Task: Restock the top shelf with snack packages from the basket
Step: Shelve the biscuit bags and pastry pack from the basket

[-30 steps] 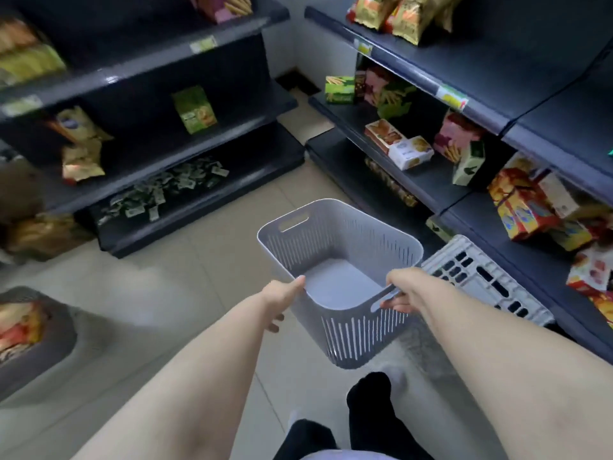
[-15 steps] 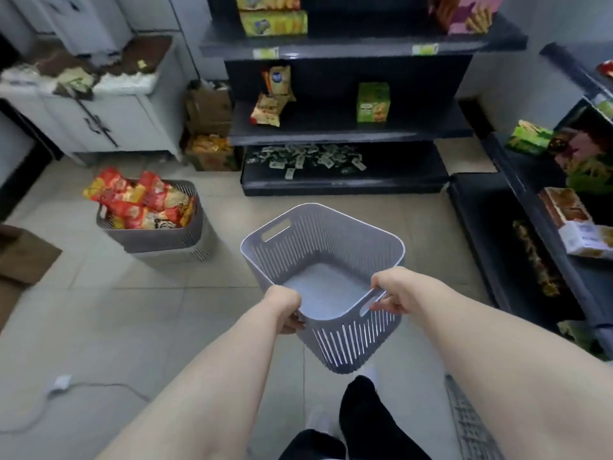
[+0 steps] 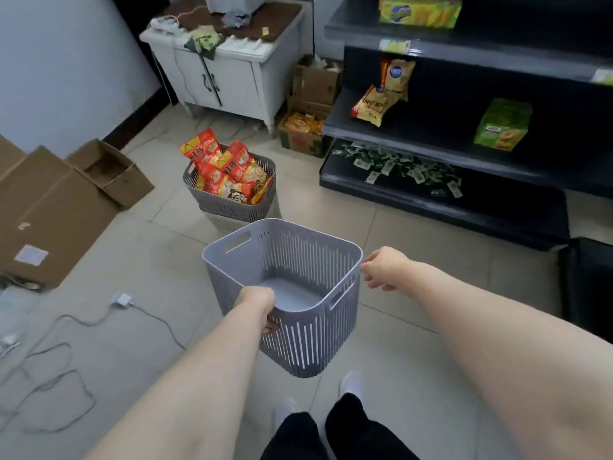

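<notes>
The left grip (image 3: 257, 305) curls round the near rim of the empty grey slotted plastic basket (image 3: 308, 340). The right grip (image 3: 381, 270) is loose beside it, holding nothing. Red-and-yellow snack packets (image 3: 229, 171) fill a darker grey basket (image 3: 232, 204) on the floor ahead-left, nearer the left grip.

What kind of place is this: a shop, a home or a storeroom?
Probably a small shop, perhaps its restocking corner: dark display shelves with price labels and snack packs, a floor basket heaped with red snack packages, and opened cardboard boxes.
</notes>
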A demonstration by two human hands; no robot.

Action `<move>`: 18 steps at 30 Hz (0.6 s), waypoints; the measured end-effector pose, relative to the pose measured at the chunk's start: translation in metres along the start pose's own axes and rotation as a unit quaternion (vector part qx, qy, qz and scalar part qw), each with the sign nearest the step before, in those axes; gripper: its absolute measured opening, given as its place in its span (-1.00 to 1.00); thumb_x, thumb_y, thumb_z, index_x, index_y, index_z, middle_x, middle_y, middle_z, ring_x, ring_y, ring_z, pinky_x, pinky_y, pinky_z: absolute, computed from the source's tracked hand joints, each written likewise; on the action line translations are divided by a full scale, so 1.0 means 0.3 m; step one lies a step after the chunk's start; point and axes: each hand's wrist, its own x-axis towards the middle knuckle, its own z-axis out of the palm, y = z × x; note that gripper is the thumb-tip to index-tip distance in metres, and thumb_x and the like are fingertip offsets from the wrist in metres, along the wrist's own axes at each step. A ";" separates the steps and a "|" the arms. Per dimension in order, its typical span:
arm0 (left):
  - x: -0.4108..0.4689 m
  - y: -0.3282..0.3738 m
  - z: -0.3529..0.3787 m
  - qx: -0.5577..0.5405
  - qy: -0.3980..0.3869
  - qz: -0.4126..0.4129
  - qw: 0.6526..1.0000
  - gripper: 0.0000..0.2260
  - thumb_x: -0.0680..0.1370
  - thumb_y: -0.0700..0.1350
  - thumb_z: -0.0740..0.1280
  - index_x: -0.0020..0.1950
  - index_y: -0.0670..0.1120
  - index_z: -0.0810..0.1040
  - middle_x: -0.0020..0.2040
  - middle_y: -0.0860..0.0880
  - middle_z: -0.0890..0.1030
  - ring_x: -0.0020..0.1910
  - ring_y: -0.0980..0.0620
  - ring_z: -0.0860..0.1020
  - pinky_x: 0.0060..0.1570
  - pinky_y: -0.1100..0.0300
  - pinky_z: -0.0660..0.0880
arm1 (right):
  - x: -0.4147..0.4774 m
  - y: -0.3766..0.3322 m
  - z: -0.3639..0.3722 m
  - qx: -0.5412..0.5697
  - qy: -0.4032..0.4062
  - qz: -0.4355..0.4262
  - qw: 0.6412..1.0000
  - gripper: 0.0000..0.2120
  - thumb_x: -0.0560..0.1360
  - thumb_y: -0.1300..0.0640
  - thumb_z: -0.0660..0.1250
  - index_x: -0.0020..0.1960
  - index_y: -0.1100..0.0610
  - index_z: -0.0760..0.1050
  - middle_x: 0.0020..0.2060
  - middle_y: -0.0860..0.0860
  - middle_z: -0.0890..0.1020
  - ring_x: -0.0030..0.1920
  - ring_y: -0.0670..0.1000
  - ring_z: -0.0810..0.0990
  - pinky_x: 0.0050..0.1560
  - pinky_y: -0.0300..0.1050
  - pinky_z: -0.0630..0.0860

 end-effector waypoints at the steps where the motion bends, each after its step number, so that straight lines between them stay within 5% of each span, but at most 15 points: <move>1: 0.020 0.002 -0.012 -0.023 0.004 -0.012 1.000 -0.82 0.56 -0.27 0.12 0.10 -0.30 0.41 -0.15 -0.30 0.58 -0.52 -0.17 0.57 -0.35 0.07 0.54 | 0.020 -0.028 -0.001 -0.026 0.000 -0.005 1.000 -0.72 0.55 0.14 0.18 0.11 0.25 0.56 -0.03 0.18 0.69 -0.05 0.16 0.69 -0.19 -0.12 0.49; 5: 0.110 0.015 -0.097 -0.148 0.013 -0.059 0.987 -0.77 0.62 -0.32 0.10 0.26 -0.30 0.37 0.11 -0.28 0.56 -0.02 -0.27 0.60 -0.26 -0.13 0.58 | 0.073 -0.152 0.047 -0.114 -0.013 -0.025 0.993 -0.70 0.53 0.12 0.21 0.15 0.26 0.55 0.03 0.18 0.66 0.06 0.17 0.65 -0.06 -0.04 0.59; 7: 0.161 0.036 -0.156 -0.183 0.022 -0.065 0.981 -0.70 0.61 -0.36 0.08 0.34 -0.28 0.37 0.23 -0.30 0.54 0.15 -0.29 0.56 -0.48 -0.08 0.52 | 0.103 -0.223 0.080 -0.133 -0.022 -0.041 0.990 -0.70 0.54 0.11 0.23 0.18 0.25 0.53 0.05 0.17 0.64 0.08 0.17 0.63 0.00 -0.01 0.60; 13: 0.334 0.126 -0.312 -0.171 0.010 -0.051 0.984 -0.66 0.57 -0.40 0.13 0.35 -0.28 0.39 0.25 -0.34 0.51 0.14 -0.34 0.55 -0.63 -0.01 0.46 | 0.243 -0.473 0.182 -0.151 -0.031 -0.049 0.987 -0.68 0.55 0.10 0.25 0.22 0.23 0.52 0.07 0.16 0.63 0.08 0.14 0.62 0.09 0.02 0.61; 18: 0.549 0.234 -0.450 -0.193 -0.003 -0.077 0.978 -0.64 0.59 -0.44 0.11 0.38 -0.27 0.36 0.27 -0.30 0.50 0.14 -0.28 0.52 -0.24 -0.20 0.56 | 0.412 -0.722 0.302 -0.114 -0.010 -0.029 0.993 -0.69 0.55 0.11 0.26 0.21 0.25 0.54 0.07 0.17 0.63 0.09 0.16 0.62 0.12 0.06 0.60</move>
